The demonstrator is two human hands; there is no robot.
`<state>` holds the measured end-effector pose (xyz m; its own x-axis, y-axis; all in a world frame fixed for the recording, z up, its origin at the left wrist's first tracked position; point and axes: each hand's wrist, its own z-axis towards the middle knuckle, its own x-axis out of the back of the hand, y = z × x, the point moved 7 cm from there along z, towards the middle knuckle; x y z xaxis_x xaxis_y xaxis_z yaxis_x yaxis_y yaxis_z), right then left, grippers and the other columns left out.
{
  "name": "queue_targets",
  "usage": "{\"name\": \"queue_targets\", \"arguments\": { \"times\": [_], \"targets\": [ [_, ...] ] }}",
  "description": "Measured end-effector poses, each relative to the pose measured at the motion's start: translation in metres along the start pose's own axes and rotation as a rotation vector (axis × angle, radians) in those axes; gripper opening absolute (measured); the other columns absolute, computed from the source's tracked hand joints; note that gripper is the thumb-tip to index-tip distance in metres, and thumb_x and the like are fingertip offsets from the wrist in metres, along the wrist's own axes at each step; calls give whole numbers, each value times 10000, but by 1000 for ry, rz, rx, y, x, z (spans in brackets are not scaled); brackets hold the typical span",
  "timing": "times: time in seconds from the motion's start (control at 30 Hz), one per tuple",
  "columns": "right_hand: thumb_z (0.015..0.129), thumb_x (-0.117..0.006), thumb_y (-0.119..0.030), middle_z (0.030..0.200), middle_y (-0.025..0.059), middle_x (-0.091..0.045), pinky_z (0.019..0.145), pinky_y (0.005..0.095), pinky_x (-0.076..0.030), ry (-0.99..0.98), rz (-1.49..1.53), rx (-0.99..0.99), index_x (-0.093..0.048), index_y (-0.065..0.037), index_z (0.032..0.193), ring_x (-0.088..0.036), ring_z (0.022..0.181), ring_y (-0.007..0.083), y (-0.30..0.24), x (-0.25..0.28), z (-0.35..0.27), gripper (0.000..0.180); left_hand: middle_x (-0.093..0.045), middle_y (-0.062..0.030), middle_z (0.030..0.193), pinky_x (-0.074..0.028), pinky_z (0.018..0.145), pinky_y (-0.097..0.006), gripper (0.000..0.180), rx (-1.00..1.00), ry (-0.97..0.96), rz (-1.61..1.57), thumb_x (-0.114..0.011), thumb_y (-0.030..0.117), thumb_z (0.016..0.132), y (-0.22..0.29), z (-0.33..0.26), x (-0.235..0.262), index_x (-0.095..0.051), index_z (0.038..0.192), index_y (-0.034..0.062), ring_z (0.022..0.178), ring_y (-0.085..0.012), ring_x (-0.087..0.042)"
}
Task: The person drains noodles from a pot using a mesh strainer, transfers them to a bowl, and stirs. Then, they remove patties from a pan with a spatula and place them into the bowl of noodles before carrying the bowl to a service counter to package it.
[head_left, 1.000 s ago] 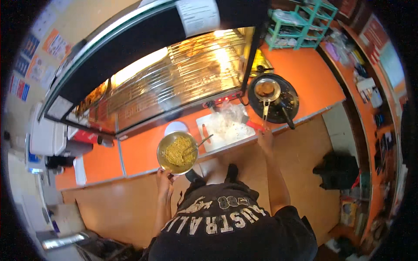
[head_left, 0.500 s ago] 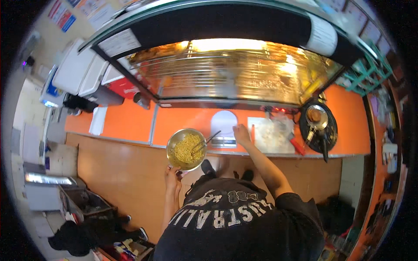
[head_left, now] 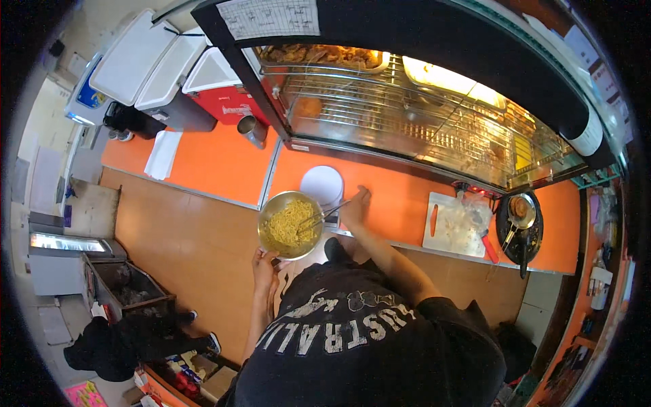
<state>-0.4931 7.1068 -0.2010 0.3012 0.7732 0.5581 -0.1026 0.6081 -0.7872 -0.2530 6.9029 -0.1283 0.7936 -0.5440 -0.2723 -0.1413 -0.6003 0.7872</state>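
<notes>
A round metal bowl (head_left: 264,239) of yellow noodles (head_left: 288,224) is held off the counter, in front of its near edge. My left hand (head_left: 264,261) grips the bowl's near rim from below, its fingers partly hidden. Thin dark tongs (head_left: 328,213) lean out of the noodles to the right, their two prongs in the food. My right hand (head_left: 355,207) is at their outer end, fingers closed around it. Just behind the bowl, a kitchen scale (head_left: 321,184) with a round pale plate rests on the orange counter.
A glass heated display case (head_left: 407,115) with wire racks spans the back. On the right lie a white cutting board (head_left: 441,230), a red-handled tool (head_left: 489,248) and a black pan (head_left: 527,241). A metal cup (head_left: 251,130) and lidded bins (head_left: 178,112) are at the left.
The view has turned, shifting the display case and cutting board to the right. My right hand, apart from the tongs before, has come left to their end. My left hand still holds the bowl.
</notes>
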Motion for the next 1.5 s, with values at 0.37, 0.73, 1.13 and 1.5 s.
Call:
{"name": "queue_targets", "arguments": {
  "times": [0.37, 0.73, 1.13, 1.5],
  "targets": [
    [769, -552, -110, 804, 204, -606, 614, 416, -475, -837, 239, 466, -623, 12, 866, -597, 749, 319, -43, -54, -55, 171, -636, -77, 1005, -597, 671, -393, 244, -63, -58, -3, -545, 33, 844, 11, 26, 14, -573, 1086, 51, 853, -210, -631],
    [886, -469, -447, 904, 217, -652, 734, 477, -488, -1495, -333, 62, -667, -23, 914, -639, 815, 338, 215, 35, -136, 469, -605, -119, 950, -594, 696, -439, 147, 123, -292, 264, -563, 18, 839, -68, 66, -78, -472, 933, 84, 846, -259, -630],
    [928, -413, -545, 1270, 203, -555, 940, 433, -435, -1284, -224, -732, -598, -43, 1212, -533, 1152, 330, 448, 206, -197, 606, -612, -120, 979, -604, 771, -483, 163, 196, -434, 137, -577, 0, 870, -184, 73, -216, -464, 966, 65, 869, -273, -635],
    [918, -493, -439, 1085, 170, -625, 810, 432, -479, -1594, 191, -326, -644, -84, 1086, -591, 937, 271, 410, 204, -222, 421, -596, -61, 853, -465, 741, -329, 387, 266, -448, 1181, -511, 475, 918, -277, -44, -67, -574, 1017, 107, 853, -211, -594]
  ]
}}
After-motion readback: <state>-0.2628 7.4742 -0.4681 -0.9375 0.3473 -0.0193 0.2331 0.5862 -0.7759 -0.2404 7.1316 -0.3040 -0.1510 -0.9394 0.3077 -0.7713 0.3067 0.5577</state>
